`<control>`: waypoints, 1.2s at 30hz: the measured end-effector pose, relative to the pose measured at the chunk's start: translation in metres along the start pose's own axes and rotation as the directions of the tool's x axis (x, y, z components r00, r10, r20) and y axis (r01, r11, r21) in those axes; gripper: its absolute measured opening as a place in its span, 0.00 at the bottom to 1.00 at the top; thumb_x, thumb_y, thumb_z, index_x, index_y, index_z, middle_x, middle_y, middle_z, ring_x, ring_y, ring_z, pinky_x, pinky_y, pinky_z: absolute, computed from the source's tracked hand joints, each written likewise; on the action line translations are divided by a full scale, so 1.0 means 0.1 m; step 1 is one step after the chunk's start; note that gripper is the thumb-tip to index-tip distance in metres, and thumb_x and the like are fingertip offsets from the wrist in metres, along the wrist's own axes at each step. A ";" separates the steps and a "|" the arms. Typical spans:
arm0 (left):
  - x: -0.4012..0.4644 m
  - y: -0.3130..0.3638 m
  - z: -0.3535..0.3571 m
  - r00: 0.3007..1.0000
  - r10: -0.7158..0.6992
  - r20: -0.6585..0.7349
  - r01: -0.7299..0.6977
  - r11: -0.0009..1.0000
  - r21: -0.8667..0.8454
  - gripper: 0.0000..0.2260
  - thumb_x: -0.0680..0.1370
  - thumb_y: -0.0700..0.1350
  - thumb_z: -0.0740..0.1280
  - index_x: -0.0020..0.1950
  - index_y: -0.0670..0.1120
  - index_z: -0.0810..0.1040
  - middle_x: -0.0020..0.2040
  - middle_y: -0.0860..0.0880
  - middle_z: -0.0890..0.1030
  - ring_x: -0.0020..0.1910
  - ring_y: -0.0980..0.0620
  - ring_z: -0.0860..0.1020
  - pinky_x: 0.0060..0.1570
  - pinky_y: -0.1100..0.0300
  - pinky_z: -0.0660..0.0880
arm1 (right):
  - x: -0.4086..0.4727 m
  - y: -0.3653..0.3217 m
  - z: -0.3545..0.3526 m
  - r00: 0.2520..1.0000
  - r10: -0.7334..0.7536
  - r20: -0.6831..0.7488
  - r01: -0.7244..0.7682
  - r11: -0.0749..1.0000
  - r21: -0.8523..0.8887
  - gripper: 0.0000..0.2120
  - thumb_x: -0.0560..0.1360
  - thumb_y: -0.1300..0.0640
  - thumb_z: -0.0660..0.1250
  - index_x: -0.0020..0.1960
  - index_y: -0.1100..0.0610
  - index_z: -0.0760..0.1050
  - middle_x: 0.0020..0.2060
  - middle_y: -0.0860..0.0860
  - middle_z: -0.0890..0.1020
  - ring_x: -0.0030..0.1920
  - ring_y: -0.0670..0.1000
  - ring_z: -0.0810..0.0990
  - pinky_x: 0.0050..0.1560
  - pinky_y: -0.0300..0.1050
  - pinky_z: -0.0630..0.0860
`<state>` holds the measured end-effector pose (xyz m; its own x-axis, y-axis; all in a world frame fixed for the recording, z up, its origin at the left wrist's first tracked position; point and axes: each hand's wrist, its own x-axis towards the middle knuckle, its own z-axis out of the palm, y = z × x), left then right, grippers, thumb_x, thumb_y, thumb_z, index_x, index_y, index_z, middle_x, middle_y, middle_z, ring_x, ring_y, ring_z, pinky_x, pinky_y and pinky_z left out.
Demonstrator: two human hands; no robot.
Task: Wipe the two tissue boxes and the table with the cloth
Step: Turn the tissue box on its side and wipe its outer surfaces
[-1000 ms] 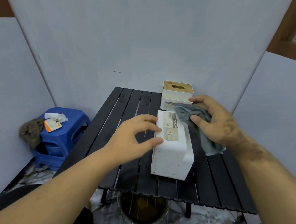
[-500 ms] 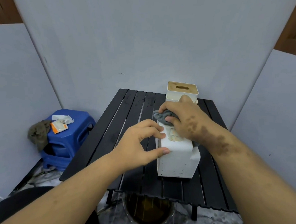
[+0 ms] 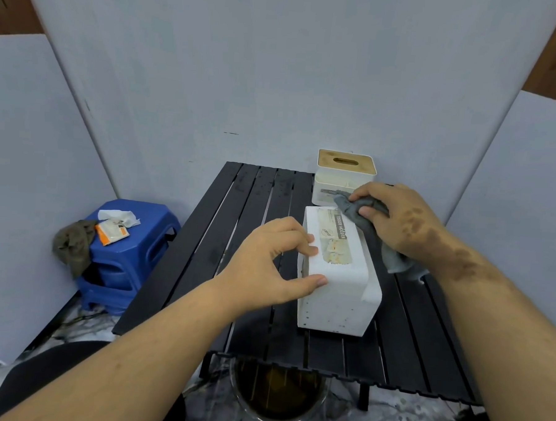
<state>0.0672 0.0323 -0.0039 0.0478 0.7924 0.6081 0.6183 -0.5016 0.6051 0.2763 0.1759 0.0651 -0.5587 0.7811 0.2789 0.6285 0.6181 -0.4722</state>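
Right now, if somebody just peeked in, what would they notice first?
Probably the two hands on the white tissue box in the middle of the black table: the left hand steadies its near end, and the right hand grips a grey cloth at its far right edge. Next, the second tissue box at the table's far edge, and the blue stool on the left.

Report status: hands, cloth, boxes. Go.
Left hand steadies white tissue box, fingers curled on its edge. Right hand grips grey cloth at box's far right side. Wood-lidded box behind, untouched. Nothing blocking.
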 end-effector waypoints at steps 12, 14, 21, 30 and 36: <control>0.00 0.02 -0.07 0.994 -0.044 0.105 0.050 0.997 -0.056 0.13 0.72 0.52 0.79 0.51 0.48 0.83 0.54 0.52 0.80 0.62 0.55 0.80 0.62 0.55 0.76 | -0.76 -0.15 -0.32 0.969 -0.217 0.114 0.191 0.960 0.205 0.16 0.71 0.59 0.75 0.51 0.39 0.82 0.47 0.47 0.82 0.51 0.48 0.82 0.56 0.53 0.78; 0.02 -0.01 -0.12 0.990 -0.070 0.124 0.083 0.991 -0.105 0.10 0.76 0.51 0.74 0.52 0.47 0.84 0.56 0.52 0.80 0.63 0.53 0.79 0.66 0.55 0.73 | -0.84 -0.15 -0.35 0.956 -0.261 0.135 0.220 0.940 0.262 0.13 0.69 0.53 0.74 0.52 0.41 0.83 0.46 0.49 0.82 0.50 0.51 0.83 0.54 0.56 0.79; 0.15 -0.09 -0.04 0.976 -0.186 0.115 0.198 0.975 -0.099 0.11 0.77 0.58 0.67 0.59 0.65 0.82 0.70 0.61 0.77 0.74 0.56 0.70 0.76 0.44 0.65 | -0.93 -0.18 -0.30 0.926 -0.366 0.089 0.337 0.911 0.239 0.19 0.65 0.53 0.77 0.55 0.43 0.83 0.42 0.47 0.77 0.42 0.48 0.80 0.43 0.45 0.78; 0.22 -0.19 -0.01 0.977 -0.167 0.129 0.186 0.970 -0.157 0.10 0.76 0.55 0.69 0.57 0.60 0.84 0.67 0.59 0.79 0.72 0.50 0.73 0.75 0.41 0.66 | -0.99 -0.58 0.19 0.709 -0.663 0.241 0.698 0.612 -0.372 0.09 0.73 0.55 0.64 0.50 0.48 0.81 0.48 0.42 0.82 0.42 0.50 0.70 0.40 0.42 0.67; 0.21 -0.12 -0.02 0.960 -0.233 0.158 0.254 0.959 -0.127 0.11 0.74 0.60 0.69 0.55 0.65 0.83 0.67 0.64 0.77 0.73 0.57 0.69 0.76 0.45 0.63 | -0.94 -0.26 -0.09 0.735 -0.612 0.290 0.670 0.722 -0.173 0.11 0.64 0.58 0.76 0.45 0.47 0.83 0.48 0.38 0.83 0.41 0.47 0.72 0.40 0.33 0.69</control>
<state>0.0592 0.0545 0.0031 0.0258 0.9322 0.3611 0.5058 -0.3238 0.7996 0.3170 0.0875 0.0589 -0.9526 0.1703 0.2519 0.1736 0.9848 -0.0091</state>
